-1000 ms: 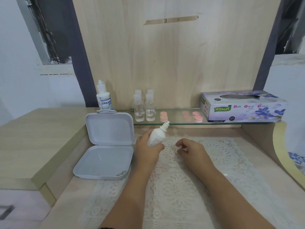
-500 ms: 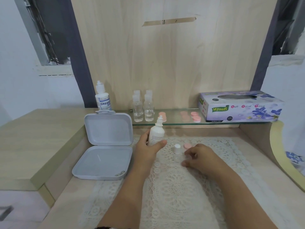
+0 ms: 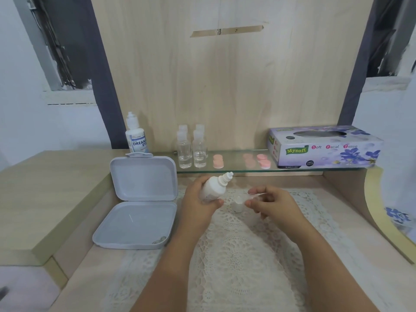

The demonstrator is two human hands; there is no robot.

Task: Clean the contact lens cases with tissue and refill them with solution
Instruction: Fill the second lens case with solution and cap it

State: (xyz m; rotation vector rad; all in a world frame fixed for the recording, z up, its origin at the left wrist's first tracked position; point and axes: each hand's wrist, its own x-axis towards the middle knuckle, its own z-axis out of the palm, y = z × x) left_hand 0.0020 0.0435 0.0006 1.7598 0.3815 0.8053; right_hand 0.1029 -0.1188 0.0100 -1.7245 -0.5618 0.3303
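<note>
A small white solution bottle (image 3: 213,188) is gripped in the left hand (image 3: 199,204), the fingers and thumb curled round its lower body, and it is tilted so that the nozzle points up and to the right, toward the far side of the scene. Just to its right, over the lace mat (image 3: 243,255), a small clear lens case (image 3: 238,202) is pinched between the thumb and fingertips of the right hand (image 3: 270,204); the case is blurred, and whether it is lifted or resting on the mat cannot be told. The bottle is judged light and soft-walled, so it is best held round the middle of the body, where a gentle squeeze can be metered; too firm a squeeze would likely flood so shallow a well. The case is judged light, stiff and slippery when wet, and is best taken by its outer rim, the well left uncovered beneath the nozzle. More pink lens cases (image 3: 262,161) are lined up on the far glass shelf (image 3: 234,168), between clear bottles (image 3: 191,152) and a tissue box (image 3: 324,147).
</note>
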